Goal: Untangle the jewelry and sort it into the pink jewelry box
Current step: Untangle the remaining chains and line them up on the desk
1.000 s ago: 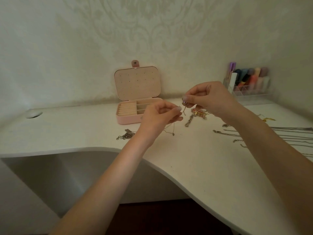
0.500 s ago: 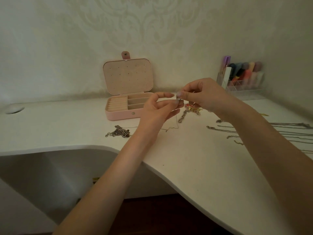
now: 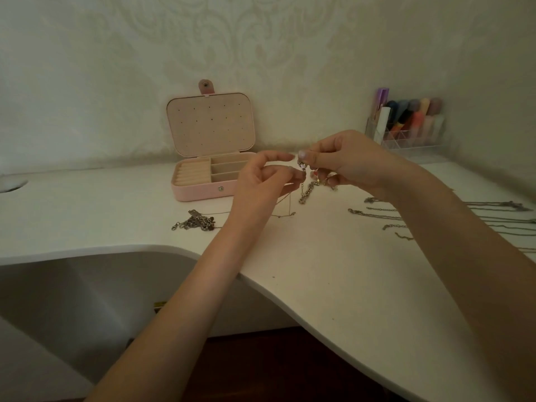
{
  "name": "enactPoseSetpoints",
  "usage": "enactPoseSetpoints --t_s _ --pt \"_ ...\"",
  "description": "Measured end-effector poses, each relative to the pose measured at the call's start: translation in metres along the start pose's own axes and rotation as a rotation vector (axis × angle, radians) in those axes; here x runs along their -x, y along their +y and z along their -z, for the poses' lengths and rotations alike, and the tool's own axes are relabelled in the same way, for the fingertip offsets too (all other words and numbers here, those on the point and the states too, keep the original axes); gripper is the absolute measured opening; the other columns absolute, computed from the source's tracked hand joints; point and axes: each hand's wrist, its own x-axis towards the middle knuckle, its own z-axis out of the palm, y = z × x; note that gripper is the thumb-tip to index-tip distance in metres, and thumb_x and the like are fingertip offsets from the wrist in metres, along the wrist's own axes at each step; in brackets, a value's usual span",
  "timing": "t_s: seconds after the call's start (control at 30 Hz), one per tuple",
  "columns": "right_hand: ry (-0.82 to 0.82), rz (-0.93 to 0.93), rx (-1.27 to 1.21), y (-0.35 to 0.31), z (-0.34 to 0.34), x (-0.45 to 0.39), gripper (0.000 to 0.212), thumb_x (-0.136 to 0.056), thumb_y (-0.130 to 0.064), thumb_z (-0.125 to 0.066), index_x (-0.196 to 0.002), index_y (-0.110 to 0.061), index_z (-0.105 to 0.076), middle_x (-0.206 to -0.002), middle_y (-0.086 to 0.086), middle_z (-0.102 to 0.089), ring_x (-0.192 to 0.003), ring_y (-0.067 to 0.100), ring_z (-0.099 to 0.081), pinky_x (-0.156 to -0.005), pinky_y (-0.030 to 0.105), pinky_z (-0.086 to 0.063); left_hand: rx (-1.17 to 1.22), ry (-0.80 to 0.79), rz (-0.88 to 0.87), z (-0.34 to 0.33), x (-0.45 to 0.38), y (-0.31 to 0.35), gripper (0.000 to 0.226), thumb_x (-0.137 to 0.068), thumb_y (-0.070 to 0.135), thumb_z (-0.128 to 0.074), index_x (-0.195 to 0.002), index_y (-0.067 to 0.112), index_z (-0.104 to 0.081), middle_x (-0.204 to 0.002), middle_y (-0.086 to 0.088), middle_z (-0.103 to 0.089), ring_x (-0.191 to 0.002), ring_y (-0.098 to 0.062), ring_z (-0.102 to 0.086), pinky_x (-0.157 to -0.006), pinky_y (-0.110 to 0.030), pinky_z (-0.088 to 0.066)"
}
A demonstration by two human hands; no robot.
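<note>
- Your right hand (image 3: 352, 163) pinches a small bead charm (image 3: 302, 164) between thumb and forefinger, the other fingers (image 3: 330, 181) curled over a tangle of gold and red pieces (image 3: 319, 179)
- Your left hand (image 3: 261, 181) pinches at the same charm, forefinger stretched out above it
- A silver chain (image 3: 306, 192) hangs below your fingers down to the desk (image 3: 333, 271)
- A thin gold chain (image 3: 285, 210) drops beneath your left hand
- The pink jewelry box (image 3: 211, 169) stands open just left of your left fingers, lid upright
- A silver clump (image 3: 197, 221) lies on the desk below and left of your left hand
- Straightened chains (image 3: 377, 214) lie right of your right wrist
</note>
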Motion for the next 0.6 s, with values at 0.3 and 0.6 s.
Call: enactPoseSetpoints --t_s 0.3,0.6 --pt "-0.04 -0.011 0.025 0.0007 -0.0034 -0.0005 0.018 -0.086 -0.032 -0.067 -0.081 -0.015 -0.067 -0.064 -0.005 -0.064 -0.054 0.004 -0.055 -0.056 0.023 -0.042 -0.047 -0.004 -0.011 0.0029 -0.0015 -0.0041 0.007 -0.086 0.005 -0.064 -0.093 0.003 -0.067 -0.07 -0.005 -0.071 -0.069 -0.012 -0.068 -0.074 -0.025 -0.057" --pt "-0.217 -0.152 0.025 0.0056 -0.0044 0.0045 0.029 -0.09 -0.035 -0.06 -0.104 -0.01 -0.064 -0.1 0.003 -0.07 -0.086 0.016 -0.071 -0.076 0.028 -0.059 -0.045 0.087 -0.028 0.0085 -0.0054 -0.0034 0.01 -0.085 0.009 -0.067 -0.08 0.017 -0.067 -0.074 0.006 -0.069 -0.075 -0.006 -0.065 -0.068 -0.02 -0.053"
